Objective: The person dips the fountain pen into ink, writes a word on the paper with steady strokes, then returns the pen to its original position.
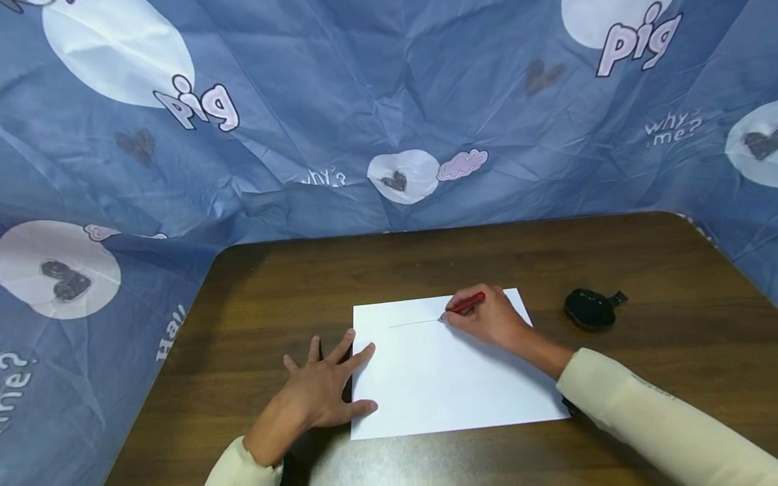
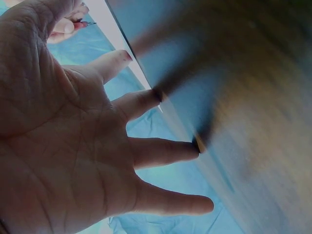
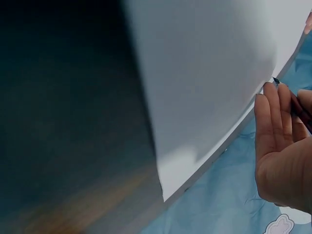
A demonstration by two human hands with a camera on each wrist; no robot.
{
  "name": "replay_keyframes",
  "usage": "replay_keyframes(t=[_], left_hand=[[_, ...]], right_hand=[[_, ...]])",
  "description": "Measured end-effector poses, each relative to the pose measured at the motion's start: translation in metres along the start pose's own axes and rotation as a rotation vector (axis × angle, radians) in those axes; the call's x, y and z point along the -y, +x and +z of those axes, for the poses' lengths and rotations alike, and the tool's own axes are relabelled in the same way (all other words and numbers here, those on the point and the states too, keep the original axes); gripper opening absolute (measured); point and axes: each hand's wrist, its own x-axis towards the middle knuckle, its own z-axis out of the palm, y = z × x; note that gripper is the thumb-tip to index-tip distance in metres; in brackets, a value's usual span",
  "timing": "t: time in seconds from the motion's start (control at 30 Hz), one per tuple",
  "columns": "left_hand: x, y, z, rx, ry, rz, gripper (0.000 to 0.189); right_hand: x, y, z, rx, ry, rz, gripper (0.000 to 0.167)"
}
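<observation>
A white sheet of paper [image 1: 425, 391] lies on the brown wooden table, with one thin straight line drawn near its top. My right hand [image 1: 486, 316] pinches a red pen [image 1: 469, 303], its tip at the right end of that line. In the right wrist view the pen [image 3: 298, 109] sits between thumb and fingers, tip at the paper. Spread flat at the sheet's left edge, my left hand [image 1: 322, 388] has its thumb and index fingertip on the paper and its other fingers toward the table. The left wrist view shows the palm [image 2: 63, 141] with fingers stretched out.
A round black object [image 1: 589, 309] with a short tab lies on the table [image 1: 687, 283], right of the paper. Something small and dark [image 1: 569, 406] peeks out beside my right sleeve. Blue printed cloth [image 1: 340, 88] hangs behind the table's far edge.
</observation>
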Motion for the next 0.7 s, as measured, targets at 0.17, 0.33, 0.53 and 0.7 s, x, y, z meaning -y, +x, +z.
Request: replay_keyframes(t=[0.17,0.33,0.53,0.7], left_hand=[[0.000,0.000,-0.001,0.002,-0.004,0.002,0.088],[0.000,-0.001,-0.002,0.002,-0.010,0.008,0.087],[0.001,-0.003,-0.002,-0.020,-0.006,0.027,0.087],[0.000,-0.004,-0.003,-0.009,-0.002,0.027,0.087]], right_hand=[[-0.002,-0.003,-0.004,-0.001,0.018,0.011,0.005],[-0.005,-0.006,-0.009,-0.002,0.036,0.022,0.006],[-0.010,-0.008,-0.014,-0.026,0.055,0.013,0.007],[-0.014,-0.010,-0.017,-0.026,0.049,0.032,0.007]])
